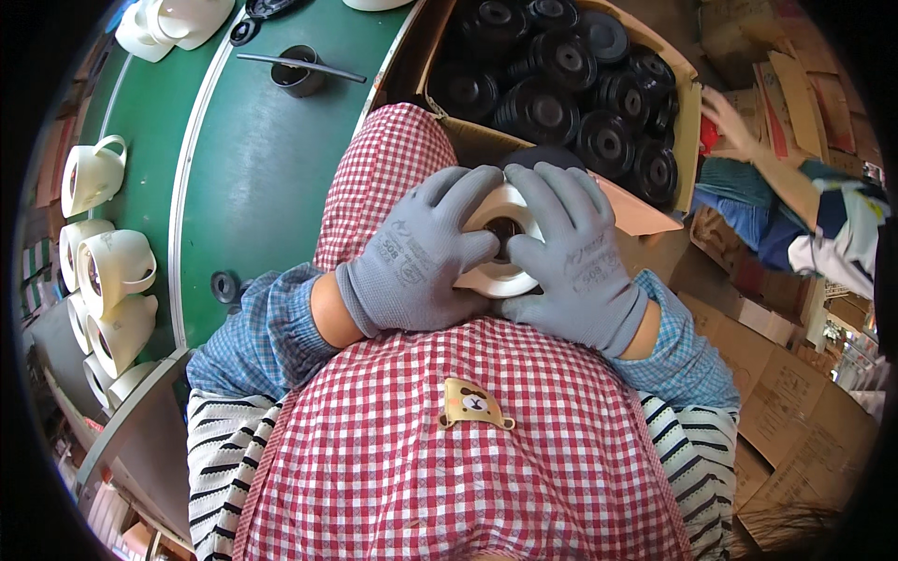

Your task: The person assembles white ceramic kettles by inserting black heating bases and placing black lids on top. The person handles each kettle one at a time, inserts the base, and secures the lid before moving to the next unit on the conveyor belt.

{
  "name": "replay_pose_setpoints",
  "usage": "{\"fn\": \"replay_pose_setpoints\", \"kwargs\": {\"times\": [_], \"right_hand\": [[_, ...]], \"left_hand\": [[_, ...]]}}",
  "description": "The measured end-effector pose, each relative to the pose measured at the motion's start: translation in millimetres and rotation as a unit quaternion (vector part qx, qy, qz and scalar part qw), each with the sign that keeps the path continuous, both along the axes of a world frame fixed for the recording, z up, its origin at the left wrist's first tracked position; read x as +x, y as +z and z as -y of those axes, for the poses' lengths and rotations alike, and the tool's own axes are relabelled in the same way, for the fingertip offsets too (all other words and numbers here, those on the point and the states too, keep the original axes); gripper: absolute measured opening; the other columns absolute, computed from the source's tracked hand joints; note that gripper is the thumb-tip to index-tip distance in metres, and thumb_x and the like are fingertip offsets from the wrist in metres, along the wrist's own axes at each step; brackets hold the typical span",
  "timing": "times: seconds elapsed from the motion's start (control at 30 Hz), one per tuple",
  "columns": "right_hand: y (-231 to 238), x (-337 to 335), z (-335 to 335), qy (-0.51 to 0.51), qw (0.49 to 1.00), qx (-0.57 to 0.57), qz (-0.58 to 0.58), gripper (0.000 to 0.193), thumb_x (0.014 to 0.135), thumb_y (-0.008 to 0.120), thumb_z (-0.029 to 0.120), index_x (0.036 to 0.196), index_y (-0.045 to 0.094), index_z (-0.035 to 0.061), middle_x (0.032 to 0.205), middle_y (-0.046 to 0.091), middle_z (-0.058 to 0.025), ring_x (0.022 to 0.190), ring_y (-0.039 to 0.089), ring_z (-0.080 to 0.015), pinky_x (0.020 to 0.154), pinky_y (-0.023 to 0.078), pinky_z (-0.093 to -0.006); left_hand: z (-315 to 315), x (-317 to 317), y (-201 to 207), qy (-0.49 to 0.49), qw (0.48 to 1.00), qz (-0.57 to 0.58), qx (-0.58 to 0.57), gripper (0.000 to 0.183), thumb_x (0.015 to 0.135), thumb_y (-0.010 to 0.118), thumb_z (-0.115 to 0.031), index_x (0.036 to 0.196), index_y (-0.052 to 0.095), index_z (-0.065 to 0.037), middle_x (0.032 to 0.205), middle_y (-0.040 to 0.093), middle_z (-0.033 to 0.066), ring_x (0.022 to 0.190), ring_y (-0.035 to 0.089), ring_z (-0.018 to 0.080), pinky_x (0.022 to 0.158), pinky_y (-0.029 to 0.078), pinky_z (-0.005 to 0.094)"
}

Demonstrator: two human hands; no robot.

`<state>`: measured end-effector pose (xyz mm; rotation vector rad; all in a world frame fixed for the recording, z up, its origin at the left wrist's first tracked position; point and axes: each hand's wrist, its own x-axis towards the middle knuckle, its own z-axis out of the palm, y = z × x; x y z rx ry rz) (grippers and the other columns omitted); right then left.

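Note:
Both my hands wear grey work gloves and hold a white round part (pixel 500 279) with a wide central opening, close in front of my checked apron. My left hand (pixel 426 248) wraps around its left side, with the thumb at the opening's edge. On the right side, my right hand (pixel 575 257) is curled over the part, its thumb also near the opening. Something dark shows inside the opening. The gloves hide most of the part's outer wall. Just beyond my fingertips lies a dark round piece (pixel 543 157), partly covered by the right glove.
A cardboard box (pixel 687 140) full of black discs (pixel 566 61) stands ahead. The green bench (pixel 248 196) at left bears a black cup (pixel 297 79) with a rod across it, a small black ring (pixel 224 287) and several white jugs (pixel 114 266). Another person's arm (pixel 781 173) reaches in at right.

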<state>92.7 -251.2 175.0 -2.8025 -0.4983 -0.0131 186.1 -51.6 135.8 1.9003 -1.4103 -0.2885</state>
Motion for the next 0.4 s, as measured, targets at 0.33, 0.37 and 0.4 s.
{"fn": "replay_pose_setpoints", "kwargs": {"times": [0.33,0.37,0.4], "right_hand": [[-26.9,-15.9,-7.4,-0.032,0.999,0.034,0.016,0.033,0.058,0.083,0.035,0.076,0.069,0.0110,0.147,0.049,-0.0230,0.131,0.047,-0.0369,0.107,0.034,-0.0538],[-23.4,-12.4,-3.3,-0.030,0.998,0.050,0.019,0.040,0.056,0.083,0.037,0.085,0.072,0.0124,0.147,0.048,-0.0216,0.131,0.048,-0.0346,0.106,0.036,-0.0550],[-19.9,-6.1,1.8,-0.027,0.997,0.065,0.022,0.048,0.055,0.083,0.040,0.094,0.075,0.0139,0.147,0.048,-0.0201,0.131,0.048,-0.0324,0.105,0.038,-0.0562]], "left_hand": [[-0.1,-2.5,-12.6,-0.025,1.000,-0.018,-0.006,0.044,0.060,0.091,-0.028,0.097,0.074,-0.009,0.144,0.043,0.0265,0.130,0.048,0.0459,0.107,0.043,0.0549],[2.1,-0.1,-8.5,-0.027,0.999,-0.021,-0.002,0.045,0.061,0.091,-0.028,0.098,0.074,-0.009,0.145,0.043,0.0264,0.130,0.047,0.0457,0.107,0.042,0.0550],[3.9,1.9,-2.5,-0.029,0.999,-0.010,-0.006,0.045,0.061,0.091,-0.028,0.098,0.074,-0.009,0.145,0.043,0.0264,0.130,0.047,0.0457,0.107,0.042,0.0550]]}}
